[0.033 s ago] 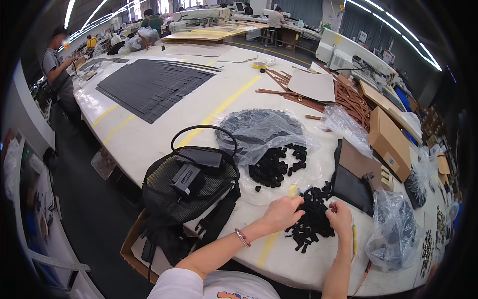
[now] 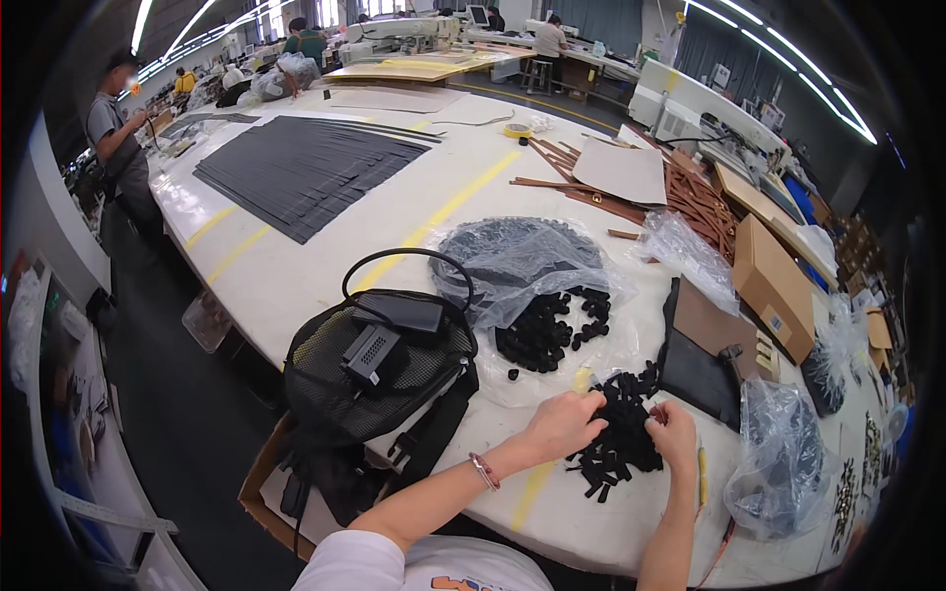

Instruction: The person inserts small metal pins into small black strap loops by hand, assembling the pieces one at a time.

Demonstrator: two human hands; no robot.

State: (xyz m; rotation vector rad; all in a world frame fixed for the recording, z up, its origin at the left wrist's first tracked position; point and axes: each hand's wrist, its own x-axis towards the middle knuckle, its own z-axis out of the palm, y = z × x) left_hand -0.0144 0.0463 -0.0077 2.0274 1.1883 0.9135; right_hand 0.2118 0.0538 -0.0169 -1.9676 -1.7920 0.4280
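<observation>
My left hand (image 2: 566,426), with a bracelet (image 2: 484,471) at the wrist, reaches over the left side of a heap of short black strip pieces (image 2: 623,433). Its thumb and fingers are closed in a pinch; whatever sits between them is too small to make out. At the heap's right edge my right hand (image 2: 674,433) is also pinched, its fingertips turned toward the pile and their contents hidden. Beyond the heap, small black rolled pieces (image 2: 532,335) spill from a clear plastic bag (image 2: 512,246).
A black mesh backpack (image 2: 335,394) with a dark electronic box lies left of my arm. Right of the heap are dark flat sheets (image 2: 698,384), a clear bag (image 2: 783,463) and a yellow-handled tool (image 2: 702,478). Brown straps (image 2: 695,202), a cardboard box (image 2: 774,286) and black strips (image 2: 310,167) lie farther off.
</observation>
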